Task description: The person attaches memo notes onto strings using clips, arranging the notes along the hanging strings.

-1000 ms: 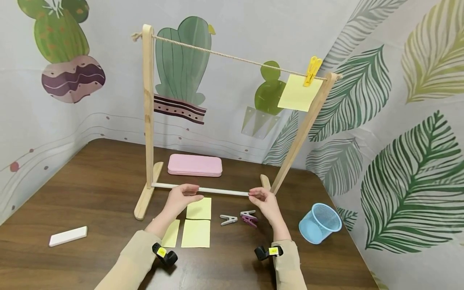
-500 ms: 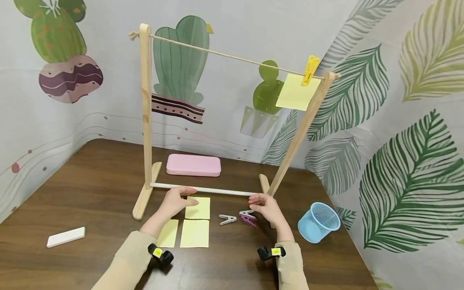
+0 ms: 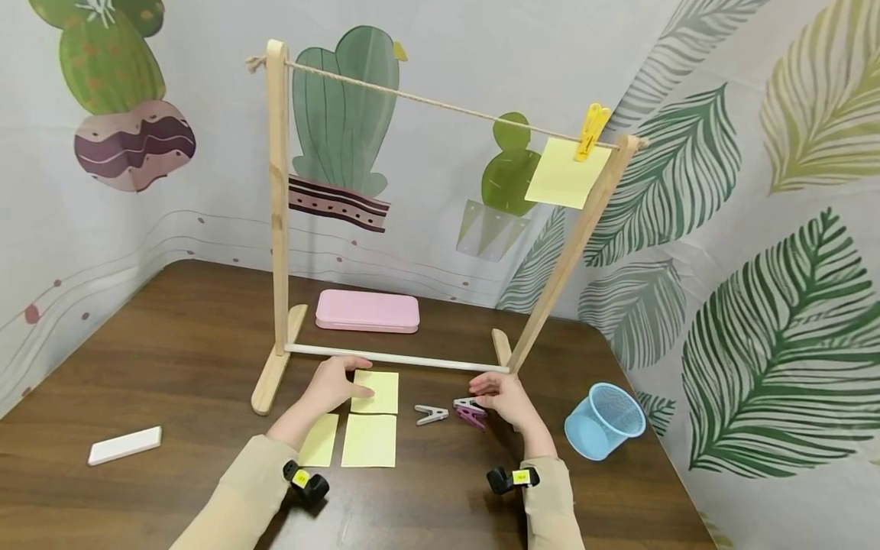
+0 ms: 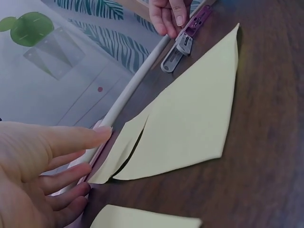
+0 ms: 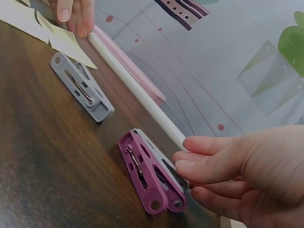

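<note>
The person is wearing plain beige cloth on both arms, with the left sleeve [image 3: 230,493] and the right sleeve [image 3: 550,500] ending near the wrists. Over the fabric, the left camera [image 3: 315,490] and the right camera [image 3: 498,480] are showing small, rounded black housings. The left label [image 3: 301,478] and the right label [image 3: 521,477] are adding bright yellow patches, carrying dark print too small for reading. Beyond the cloth, the left hand [image 3: 334,384] and the right hand [image 3: 506,395] are showing bare.
</note>
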{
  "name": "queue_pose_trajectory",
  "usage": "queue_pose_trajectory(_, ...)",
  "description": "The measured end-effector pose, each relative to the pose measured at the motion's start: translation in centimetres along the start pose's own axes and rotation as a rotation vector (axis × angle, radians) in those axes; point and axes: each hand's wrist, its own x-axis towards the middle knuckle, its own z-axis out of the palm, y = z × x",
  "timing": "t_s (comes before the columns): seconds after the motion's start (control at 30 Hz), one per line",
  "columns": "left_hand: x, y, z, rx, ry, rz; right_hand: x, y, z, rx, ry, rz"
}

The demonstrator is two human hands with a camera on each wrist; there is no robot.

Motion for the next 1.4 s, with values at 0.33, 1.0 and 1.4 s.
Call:
queue_pose_trajectory(0.33,-0.1,0.3,0.1,0.126,-0.042,0.035,1.0,3.0,0.8,-0.047,0.044,-0.014)
queue_pose_trajectory(1.0,0.1,0.1,0.6,0.206,-0.048,0.060,1.8,4.8,1.6,-0.047,0.167,0.004)
queue_pose_trajectory(1.4,-0.2,0.6,0.5,0.193,-0.047,0.056,1.2,3.8,0.6,-0.033,0.101,0.072)
